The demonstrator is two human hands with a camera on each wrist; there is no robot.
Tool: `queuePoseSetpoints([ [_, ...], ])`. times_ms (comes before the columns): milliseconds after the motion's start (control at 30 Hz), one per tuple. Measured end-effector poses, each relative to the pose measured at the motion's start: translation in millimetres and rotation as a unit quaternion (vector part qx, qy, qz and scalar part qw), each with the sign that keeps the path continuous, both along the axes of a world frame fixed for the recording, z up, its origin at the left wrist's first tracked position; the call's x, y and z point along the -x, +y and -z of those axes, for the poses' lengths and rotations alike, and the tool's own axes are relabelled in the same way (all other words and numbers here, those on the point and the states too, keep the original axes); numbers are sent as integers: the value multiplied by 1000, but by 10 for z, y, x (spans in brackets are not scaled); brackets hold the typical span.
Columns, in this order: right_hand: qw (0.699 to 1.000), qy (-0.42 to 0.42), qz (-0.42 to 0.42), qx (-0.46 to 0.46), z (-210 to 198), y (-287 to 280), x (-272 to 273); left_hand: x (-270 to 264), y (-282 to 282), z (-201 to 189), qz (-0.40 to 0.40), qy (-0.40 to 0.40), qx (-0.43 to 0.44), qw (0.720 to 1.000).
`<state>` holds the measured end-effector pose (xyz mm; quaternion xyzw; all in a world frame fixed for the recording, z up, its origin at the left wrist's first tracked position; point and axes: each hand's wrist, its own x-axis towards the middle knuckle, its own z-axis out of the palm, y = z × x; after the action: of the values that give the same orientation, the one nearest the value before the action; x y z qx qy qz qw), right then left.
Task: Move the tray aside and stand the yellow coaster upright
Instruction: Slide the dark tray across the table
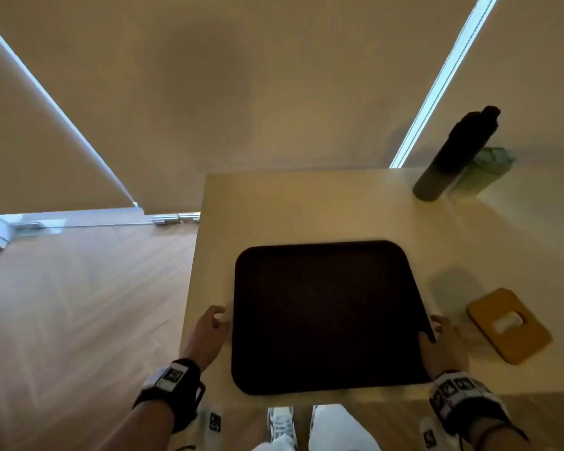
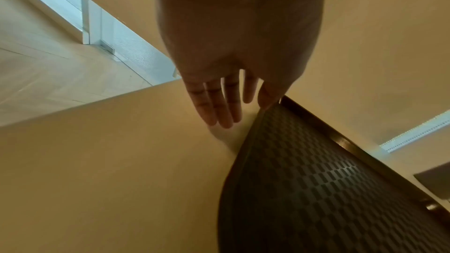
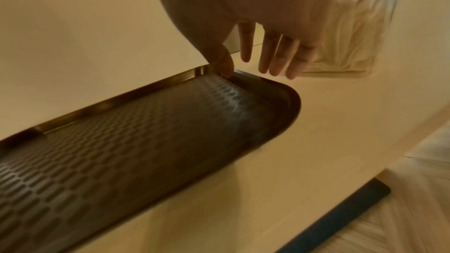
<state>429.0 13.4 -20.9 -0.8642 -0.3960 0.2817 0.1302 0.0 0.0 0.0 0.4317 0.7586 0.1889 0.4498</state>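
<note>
A dark tray (image 1: 326,317) with a patterned floor lies flat in the middle of the pale table (image 1: 306,206). My left hand (image 1: 220,317) is at its left rim. In the left wrist view the left hand (image 2: 246,107) has straight fingers pointing at the table, and its thumb touches the tray (image 2: 316,180) rim. My right hand (image 1: 435,330) is at the right rim. In the right wrist view the right hand (image 3: 246,61) sets its thumb on the tray (image 3: 146,132) rim, fingers straight outside it. The yellow coaster (image 1: 508,325) lies flat to the right, a cut-out in its middle.
A dark bottle (image 1: 453,157) and a green bottle (image 1: 482,174) stand at the table's back right corner. A clear container (image 3: 353,36) holding white pieces stands beyond my right hand. The table's left edge (image 1: 189,304) runs close beside my left hand, with wooden floor (image 1: 79,304) below.
</note>
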Motion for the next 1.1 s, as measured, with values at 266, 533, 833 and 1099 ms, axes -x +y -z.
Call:
queuePoseSetpoints([
  [266, 1000, 7, -21, -6, 16, 200, 11, -210, 394, 32, 12, 13, 5, 1000],
  [533, 998, 17, -59, -23, 80, 782, -72, -271, 1136, 37, 8, 61, -25, 998],
  [833, 997, 13, -52, -52, 74, 1582, -168, -370, 2038, 73, 13, 82, -26, 996],
  [1099, 996, 3, -49, -70, 126, 2100, -341, -516, 2481, 90, 18, 78, -38, 996],
])
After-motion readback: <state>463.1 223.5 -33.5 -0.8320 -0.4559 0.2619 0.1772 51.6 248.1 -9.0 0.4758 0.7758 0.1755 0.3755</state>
